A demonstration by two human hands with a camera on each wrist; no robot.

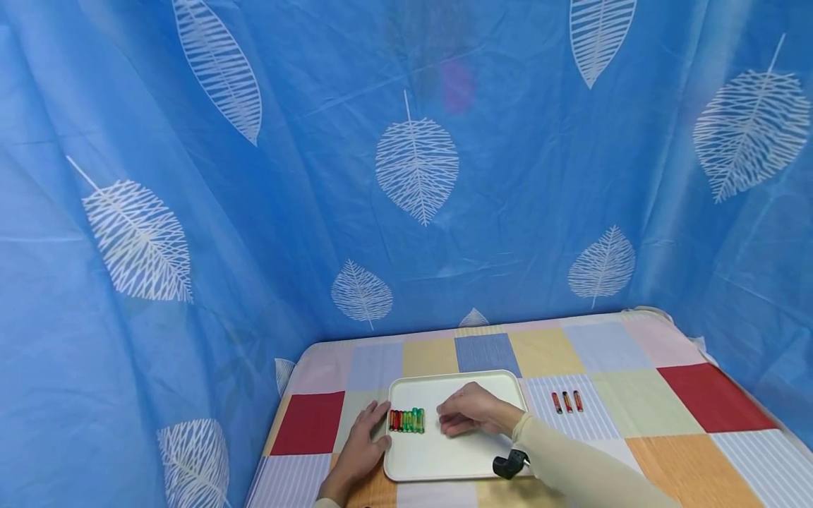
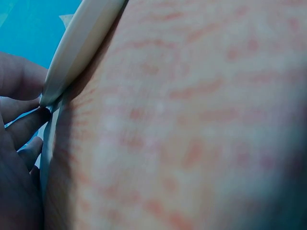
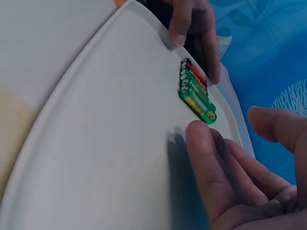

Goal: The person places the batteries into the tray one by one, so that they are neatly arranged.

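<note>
Closest to me, a pale sleeve reaches in from the right, and a small black device sits at that wrist, over the near edge of a white tray. The person's left hand rests at the tray's left edge, its thumb at the rim and its fingers stretched out along the side, touching it.

The right hand is over the tray, right of the middle. Its thumb stands well apart from the forefinger, leaving a wide gap with bare air between, and the other fingers are loosely bent. A shadow falls on the white surface beside them.

Just inside the tray's left rim, between the two hands, lies a row of batteries, set side by side: red ones toward the left hand, green ones toward the right. They lie so tightly packed that I can't count them surely.

A little farther off, past the tray's right side, three red batteries lie apart from one another on a striped patch of the patchwork-covered worktop. At the far edge a blue curtain hangs in folds, printed with big white leaves, and it also closes in both sides.
</note>
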